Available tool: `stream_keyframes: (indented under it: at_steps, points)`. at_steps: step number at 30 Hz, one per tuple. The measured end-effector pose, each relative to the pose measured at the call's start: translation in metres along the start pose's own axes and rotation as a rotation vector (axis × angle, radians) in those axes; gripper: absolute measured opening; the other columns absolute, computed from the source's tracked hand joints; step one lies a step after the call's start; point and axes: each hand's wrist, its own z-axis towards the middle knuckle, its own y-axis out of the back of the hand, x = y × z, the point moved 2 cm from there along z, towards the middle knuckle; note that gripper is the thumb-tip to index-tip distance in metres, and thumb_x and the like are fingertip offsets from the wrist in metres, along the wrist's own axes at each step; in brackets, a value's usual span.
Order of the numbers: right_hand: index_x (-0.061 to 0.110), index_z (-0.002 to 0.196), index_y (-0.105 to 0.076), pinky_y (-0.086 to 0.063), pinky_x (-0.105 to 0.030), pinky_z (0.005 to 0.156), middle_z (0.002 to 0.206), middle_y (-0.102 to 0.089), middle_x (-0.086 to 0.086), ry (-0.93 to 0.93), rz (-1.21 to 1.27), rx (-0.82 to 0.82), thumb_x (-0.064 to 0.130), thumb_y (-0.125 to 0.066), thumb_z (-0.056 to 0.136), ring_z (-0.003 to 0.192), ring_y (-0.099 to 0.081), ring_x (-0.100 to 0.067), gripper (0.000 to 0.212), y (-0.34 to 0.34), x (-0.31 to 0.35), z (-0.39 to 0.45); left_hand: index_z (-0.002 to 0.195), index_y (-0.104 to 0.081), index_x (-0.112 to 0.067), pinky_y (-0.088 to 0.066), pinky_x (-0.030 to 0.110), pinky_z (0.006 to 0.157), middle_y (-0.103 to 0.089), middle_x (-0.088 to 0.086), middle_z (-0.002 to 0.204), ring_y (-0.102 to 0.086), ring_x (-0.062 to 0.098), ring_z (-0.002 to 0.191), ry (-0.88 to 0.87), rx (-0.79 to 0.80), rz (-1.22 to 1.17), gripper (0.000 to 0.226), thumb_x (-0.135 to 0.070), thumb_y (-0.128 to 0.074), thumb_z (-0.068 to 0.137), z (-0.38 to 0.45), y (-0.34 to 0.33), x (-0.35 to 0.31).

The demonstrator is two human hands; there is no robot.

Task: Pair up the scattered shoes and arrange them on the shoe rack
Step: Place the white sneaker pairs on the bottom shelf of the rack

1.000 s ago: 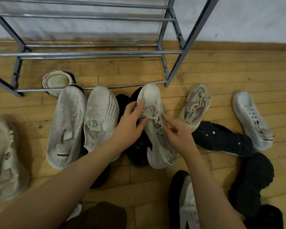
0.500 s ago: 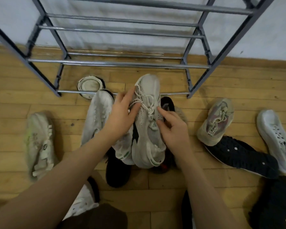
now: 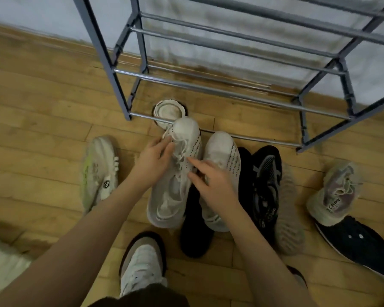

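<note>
A white lace-up sneaker (image 3: pixel 175 173) sits between both hands, toe toward the shoe rack (image 3: pixel 231 89). The left hand (image 3: pixel 152 165) grips its laces and left side; the right hand (image 3: pixel 213 185) rests on it with fingers extended. Under the right hand lies a matching white sneaker (image 3: pixel 223 151), black shoes (image 3: pixel 265 185) beyond.

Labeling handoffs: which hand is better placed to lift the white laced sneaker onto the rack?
Left, probably. The left hand already grips the white laced sneaker near its laces, on the side of the shoe rack. The right hand only touches it.
</note>
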Motion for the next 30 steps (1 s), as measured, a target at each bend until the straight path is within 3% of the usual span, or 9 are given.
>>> stream_keyframes:
  at_steps: [4,6,9,13,18,21,24,26,30]
  points:
    - [0.026,0.127,-0.057,-0.030,-0.032,0.093,0.111,-0.061,0.006,-0.080,-0.101,-0.147,0.034,-0.047,0.092,0.106,-0.054,-0.022,0.037,0.008,-0.016,-0.003,0.142,-0.025,-0.043,-0.024,0.054,0.108,-0.039,-0.001,0.143,-0.037,0.028,0.130,0.113,0.106,0.037,0.058,-0.066,-0.026,0.089,-0.006,-0.006,0.013]
    - [0.027,0.128,-0.055,-0.022,-0.032,0.094,0.125,-0.056,0.003,-0.196,-0.202,-0.218,0.038,-0.047,0.094,0.118,-0.048,-0.025,0.037,0.018,-0.025,-0.008,0.142,-0.016,-0.049,-0.021,0.056,0.109,-0.032,0.003,0.147,-0.033,0.032,0.132,0.106,0.105,0.111,0.062,-0.071,-0.027,0.085,-0.013,-0.005,0.006]
    - [0.038,0.139,-0.038,-0.016,-0.042,0.106,0.145,-0.037,0.002,-0.336,-0.325,-0.071,0.057,-0.042,0.091,0.132,-0.032,-0.025,0.051,0.021,-0.033,-0.019,0.141,-0.008,-0.051,-0.022,0.055,0.107,-0.022,0.009,0.151,-0.027,0.040,0.134,0.061,0.160,0.346,0.072,-0.078,-0.030,0.078,-0.024,-0.008,-0.011]
    - [0.049,0.139,-0.029,-0.011,-0.042,0.108,0.153,-0.023,0.003,-0.264,-0.342,0.011,0.076,-0.022,0.079,0.138,-0.020,-0.022,0.066,0.014,-0.022,-0.052,0.138,-0.009,-0.057,-0.019,0.057,0.107,-0.003,0.004,0.156,-0.014,0.043,0.137,0.039,0.299,0.416,0.070,-0.077,-0.037,0.076,-0.042,-0.011,-0.022]
    - [0.056,0.139,-0.017,-0.005,-0.041,0.110,0.157,-0.008,0.008,-0.207,-0.368,0.088,0.080,-0.027,0.074,0.141,-0.003,-0.016,0.070,0.010,-0.021,-0.086,0.137,-0.001,-0.059,-0.022,0.058,0.106,0.011,-0.003,0.156,-0.009,0.038,0.140,-0.094,0.339,0.528,0.088,-0.090,-0.032,0.061,-0.083,-0.009,-0.018]
    - [0.055,0.140,-0.011,-0.007,-0.046,0.110,0.157,0.000,0.004,-0.172,-0.456,0.109,0.078,-0.033,0.073,0.142,0.003,-0.024,0.075,0.002,-0.027,-0.095,0.138,0.006,-0.056,-0.032,0.058,0.101,0.011,0.000,0.155,-0.014,0.041,0.138,-0.147,0.264,0.614,0.090,-0.075,-0.051,0.071,-0.098,-0.016,-0.018]
    - [0.052,0.139,-0.017,-0.019,-0.054,0.107,0.155,-0.008,-0.002,-0.100,-0.474,0.045,0.055,-0.054,0.084,0.141,-0.007,-0.037,0.067,-0.008,-0.030,-0.099,0.136,0.013,-0.057,-0.040,0.059,0.095,0.001,0.008,0.155,-0.022,0.046,0.134,-0.229,0.155,0.588,0.088,-0.062,-0.054,0.079,-0.103,-0.020,-0.014]
    - [0.047,0.137,-0.026,-0.025,-0.057,0.104,0.152,-0.012,-0.003,-0.039,-0.499,0.001,0.037,-0.058,0.088,0.139,-0.015,-0.041,0.059,-0.012,-0.033,-0.099,0.140,0.003,-0.055,-0.044,0.061,0.090,-0.009,0.012,0.154,-0.028,0.050,0.130,-0.310,0.114,0.547,0.075,-0.056,-0.049,0.085,-0.104,-0.022,-0.009]
    - [0.038,0.124,-0.048,-0.030,-0.057,0.101,0.149,-0.028,-0.004,0.039,-0.656,-0.012,0.038,-0.038,0.092,0.135,-0.026,-0.040,0.034,-0.008,-0.041,-0.097,0.133,-0.038,-0.037,-0.046,0.066,0.082,-0.033,0.014,0.147,-0.038,0.056,0.121,-0.408,0.100,0.674,0.047,-0.052,-0.031,0.089,-0.103,-0.022,0.000]
